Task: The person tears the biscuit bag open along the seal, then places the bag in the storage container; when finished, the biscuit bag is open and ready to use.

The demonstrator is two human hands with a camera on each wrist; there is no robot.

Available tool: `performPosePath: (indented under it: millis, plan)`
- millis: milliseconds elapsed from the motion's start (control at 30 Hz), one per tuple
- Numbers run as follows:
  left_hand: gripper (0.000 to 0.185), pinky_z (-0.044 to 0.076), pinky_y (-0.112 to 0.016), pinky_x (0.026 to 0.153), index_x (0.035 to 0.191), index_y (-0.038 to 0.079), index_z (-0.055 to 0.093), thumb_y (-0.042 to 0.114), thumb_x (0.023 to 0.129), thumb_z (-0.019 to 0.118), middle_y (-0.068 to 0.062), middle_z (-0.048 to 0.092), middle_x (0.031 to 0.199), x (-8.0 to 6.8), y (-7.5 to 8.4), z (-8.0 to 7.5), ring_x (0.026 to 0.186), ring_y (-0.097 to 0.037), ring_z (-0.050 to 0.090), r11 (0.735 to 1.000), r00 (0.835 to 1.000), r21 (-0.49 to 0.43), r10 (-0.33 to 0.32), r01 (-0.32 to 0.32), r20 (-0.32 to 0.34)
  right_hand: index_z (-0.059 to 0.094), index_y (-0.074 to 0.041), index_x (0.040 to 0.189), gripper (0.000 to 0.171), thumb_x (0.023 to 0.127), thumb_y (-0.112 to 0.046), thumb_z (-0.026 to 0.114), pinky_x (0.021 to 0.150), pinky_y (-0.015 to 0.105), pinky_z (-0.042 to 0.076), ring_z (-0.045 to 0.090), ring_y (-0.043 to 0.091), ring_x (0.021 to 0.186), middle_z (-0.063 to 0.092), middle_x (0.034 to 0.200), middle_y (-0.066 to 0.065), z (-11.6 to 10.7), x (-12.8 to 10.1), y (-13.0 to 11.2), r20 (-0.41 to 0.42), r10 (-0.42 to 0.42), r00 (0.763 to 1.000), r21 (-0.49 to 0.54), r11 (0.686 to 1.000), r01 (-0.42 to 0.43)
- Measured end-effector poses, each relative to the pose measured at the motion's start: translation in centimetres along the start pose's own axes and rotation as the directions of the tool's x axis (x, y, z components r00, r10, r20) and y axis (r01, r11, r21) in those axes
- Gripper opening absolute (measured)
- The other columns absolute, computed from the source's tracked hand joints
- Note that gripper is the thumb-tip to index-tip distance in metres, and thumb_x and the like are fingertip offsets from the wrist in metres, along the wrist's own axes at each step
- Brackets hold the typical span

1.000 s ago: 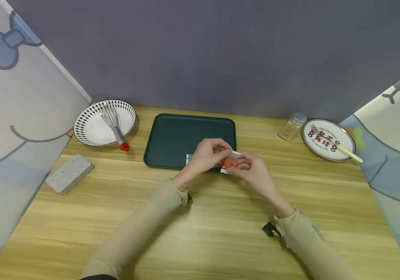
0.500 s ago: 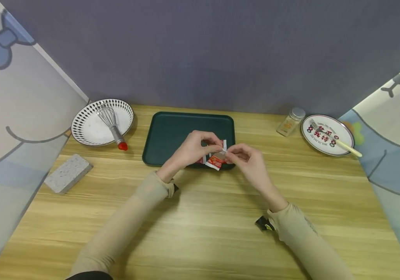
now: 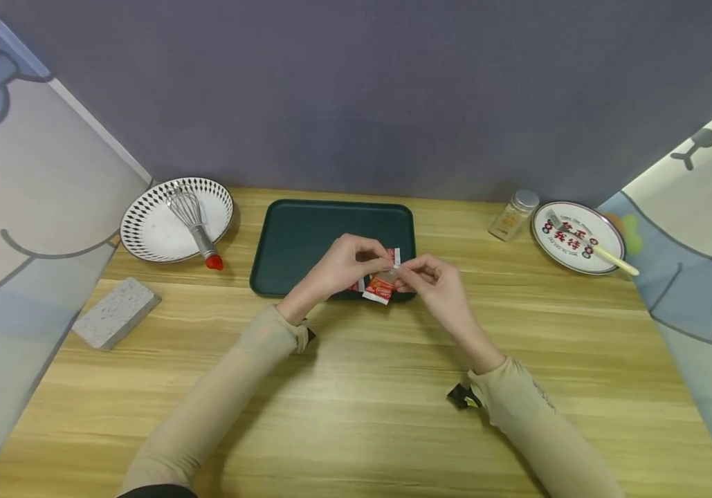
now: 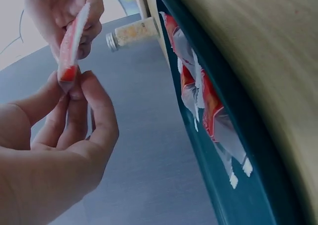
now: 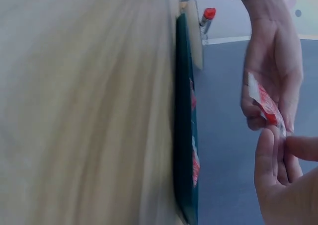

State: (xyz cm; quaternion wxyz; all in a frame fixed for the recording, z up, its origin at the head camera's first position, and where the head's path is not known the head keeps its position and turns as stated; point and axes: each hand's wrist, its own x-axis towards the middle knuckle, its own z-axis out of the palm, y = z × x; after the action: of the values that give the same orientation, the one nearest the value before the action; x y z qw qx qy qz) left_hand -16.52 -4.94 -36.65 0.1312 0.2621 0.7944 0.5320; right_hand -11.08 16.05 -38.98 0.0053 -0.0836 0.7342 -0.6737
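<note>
Both hands hold one small red and white sachet (image 3: 382,285) just above the front right corner of the dark green tray (image 3: 306,235). My left hand (image 3: 384,260) pinches its top edge from the left. My right hand (image 3: 403,274) pinches the same edge from the right. In the left wrist view the sachet (image 4: 69,51) stands on edge between the left fingers (image 4: 94,101) and the right hand (image 4: 59,9). In the right wrist view, the sachet (image 5: 266,103) hangs from the left hand (image 5: 273,61). More sachets (image 4: 198,91) lie in the tray.
A patterned bowl (image 3: 150,232) with a red-tipped whisk (image 3: 196,225) stands at the back left. A grey sponge block (image 3: 115,312) lies at the left edge. At the back right are a spice jar (image 3: 511,216) and a printed plate (image 3: 573,238) holding a fork (image 3: 592,243).
Both hands have shifted a little left and toward the tray. The sachet has turned from lying flat between them to hanging more upright. The grip is the same.
</note>
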Motion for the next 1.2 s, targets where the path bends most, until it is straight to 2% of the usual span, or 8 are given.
performPosePath:
  millis: [100,233,367,533,733,1000,1100,1200]
  plan:
    - [0.009,0.058,-0.033,0.085,0.102,0.007,0.083,0.010,0.103,0.074,-0.001,0.077,0.098,0.1,0.0,0.1,0.090,-0.015,0.071,0.999,0.999,0.045,0.022,-0.021,-0.026,0.068,0.015,0.110,0.013,0.106,0.003,0.065,0.079,0.038,0.065,0.075,0.014,0.080,0.073,0.097,0.025,0.3,0.0,0.2,-0.033,-0.001,0.999,-0.005,1.000,0.001]
    - [0.009,0.058,-0.032,0.084,0.102,0.008,0.083,0.013,0.103,0.075,0.000,0.077,0.096,0.1,0.2,0.3,0.088,-0.014,0.070,0.994,0.998,0.104,0.050,-0.045,-0.048,0.069,0.012,0.108,0.012,0.102,0.002,0.071,0.075,0.033,0.063,0.074,0.014,0.080,0.074,0.095,0.023,0.7,0.0,0.3,-0.095,-0.056,0.994,-0.037,0.998,0.052]
    - [0.011,0.056,-0.034,0.084,0.106,0.008,0.082,0.014,0.105,0.073,-0.001,0.075,0.099,0.1,0.3,0.2,0.087,-0.016,0.066,0.995,1.000,0.095,0.022,-0.020,-0.016,0.070,0.011,0.104,0.012,0.098,0.003,0.077,0.069,0.026,0.058,0.073,0.012,0.080,0.074,0.093,0.019,0.9,0.0,0.4,-0.158,-0.087,0.984,-0.050,0.996,0.080]
    - [0.012,0.052,-0.032,0.078,0.106,0.007,0.081,0.012,0.107,0.070,-0.002,0.074,0.100,0.0,0.1,0.1,0.084,-0.019,0.062,0.998,1.000,0.067,-0.008,0.006,0.029,0.071,0.011,0.104,0.016,0.094,0.005,0.081,0.070,0.020,0.057,0.073,0.011,0.082,0.074,0.095,0.019,1.2,-0.1,0.4,-0.161,-0.075,0.984,-0.057,0.996,0.067]
    - [0.013,0.052,-0.035,0.080,0.099,0.008,0.080,0.011,0.107,0.070,-0.002,0.074,0.098,-0.1,-0.1,0.6,0.085,-0.020,0.062,1.000,1.000,-0.005,-0.003,0.003,-0.013,0.073,0.008,0.098,0.007,0.096,0.005,0.079,0.067,0.020,0.056,0.071,0.028,0.077,0.073,0.090,0.018,1.5,0.1,0.6,-0.141,-0.149,0.979,-0.076,0.987,0.139]
    - [0.014,0.051,-0.040,0.078,0.098,0.006,0.077,0.010,0.107,0.068,-0.005,0.073,0.100,-0.4,0.2,0.4,0.087,-0.024,0.061,0.991,1.000,-0.137,-0.011,0.014,0.024,0.070,0.010,0.096,0.006,0.095,0.011,0.076,0.066,0.018,0.052,0.064,0.013,0.075,0.070,0.090,0.019,1.5,0.4,0.4,-0.108,-0.171,0.979,-0.104,0.982,0.160]
    - [0.014,0.051,-0.045,0.077,0.097,0.006,0.076,0.007,0.107,0.067,-0.008,0.072,0.096,-0.6,0.5,0.4,0.086,-0.028,0.063,0.973,0.998,-0.224,-0.048,0.056,0.041,0.068,0.010,0.093,0.008,0.094,0.015,0.074,0.067,0.019,0.053,0.063,0.013,0.076,0.068,0.089,0.020,1.6,0.4,0.1,-0.081,-0.203,0.976,-0.125,0.973,0.192]
    - [0.014,0.049,-0.045,0.073,0.095,0.008,0.072,0.007,0.108,0.065,-0.010,0.070,0.094,-0.6,0.7,0.7,0.081,-0.028,0.060,0.937,0.992,-0.327,-0.114,0.125,0.054,0.066,0.009,0.091,0.011,0.093,0.018,0.072,0.067,0.019,0.052,0.061,0.017,0.075,0.068,0.087,0.018,1.8,0.4,-0.1,-0.070,-0.289,0.955,-0.174,0.946,0.273]
